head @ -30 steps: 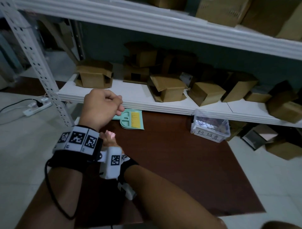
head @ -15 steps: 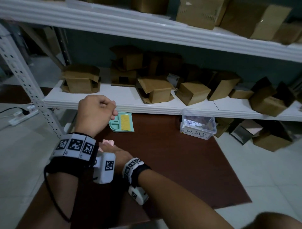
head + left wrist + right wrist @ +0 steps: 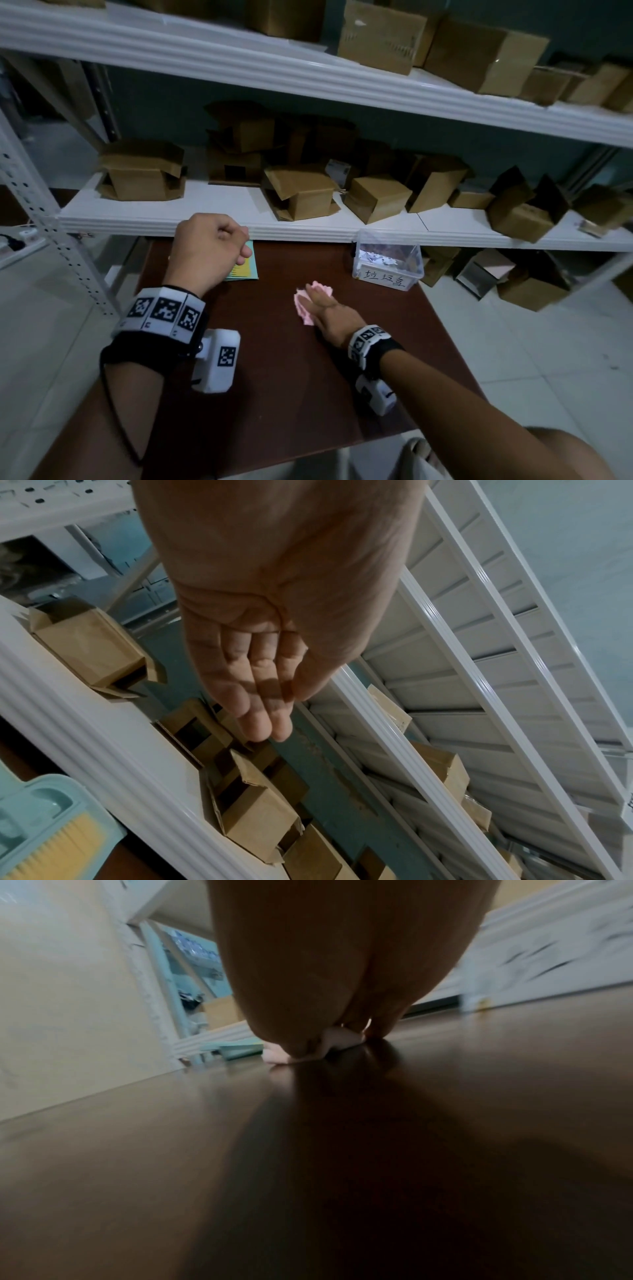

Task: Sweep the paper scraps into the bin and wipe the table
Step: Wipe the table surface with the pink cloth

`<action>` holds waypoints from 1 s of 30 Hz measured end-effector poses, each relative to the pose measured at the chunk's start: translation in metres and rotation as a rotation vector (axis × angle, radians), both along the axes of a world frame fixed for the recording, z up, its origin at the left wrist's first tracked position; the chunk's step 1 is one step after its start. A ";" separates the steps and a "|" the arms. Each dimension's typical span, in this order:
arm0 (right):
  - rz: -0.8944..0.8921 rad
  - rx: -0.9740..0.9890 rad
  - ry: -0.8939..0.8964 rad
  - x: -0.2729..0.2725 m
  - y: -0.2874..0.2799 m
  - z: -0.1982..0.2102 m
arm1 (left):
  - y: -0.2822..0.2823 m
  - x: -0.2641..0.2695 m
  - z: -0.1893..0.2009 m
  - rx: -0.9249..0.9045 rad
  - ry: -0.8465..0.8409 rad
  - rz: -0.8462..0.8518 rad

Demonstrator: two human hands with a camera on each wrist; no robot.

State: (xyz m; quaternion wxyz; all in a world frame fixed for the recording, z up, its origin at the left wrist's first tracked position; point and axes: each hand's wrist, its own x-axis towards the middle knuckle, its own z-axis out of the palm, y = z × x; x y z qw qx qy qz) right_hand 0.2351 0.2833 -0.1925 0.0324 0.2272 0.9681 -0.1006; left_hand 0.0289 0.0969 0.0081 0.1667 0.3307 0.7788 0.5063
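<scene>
Step in hand: wiping. Right hand (image 3: 329, 313), fingers flat, presses pink cloth (image 3: 310, 303) on desk (image 3: 281, 359) near bin (image 3: 387, 263) holding scraps (image 3: 382, 257). Left hand (image 3: 209, 250) loosely curled, empty, raised. Next: strokes across remaining desk.

Crumpled pink cloth (image 3: 310, 303) on brown table (image 3: 274, 359)

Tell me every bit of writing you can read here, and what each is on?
"垃圾盒" handwritten on the white label of the clear plastic bin at the back of the table.
Printing on the small white sticker among the cardboard boxes on the shelf: too small to read.
The wristbands carry only black-and-white square code patterns, no words.
</scene>
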 end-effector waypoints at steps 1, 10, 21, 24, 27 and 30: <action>-0.022 -0.005 -0.024 0.010 0.006 0.002 | 0.001 0.001 0.000 0.000 0.004 -0.004; -0.223 -0.006 -0.117 0.077 0.046 0.014 | 0.004 0.001 -0.002 0.004 0.033 -0.017; -0.346 0.021 -0.151 0.111 0.067 0.020 | 0.012 0.006 -0.005 0.008 0.025 -0.043; -0.331 0.082 -0.154 0.115 0.067 0.023 | 0.013 0.008 -0.004 0.009 0.031 -0.043; -0.314 0.097 -0.163 0.117 0.068 0.023 | 0.014 0.010 -0.004 0.000 0.038 -0.037; -0.331 0.095 -0.192 0.120 0.070 0.025 | 0.014 0.013 -0.004 -0.009 0.044 -0.044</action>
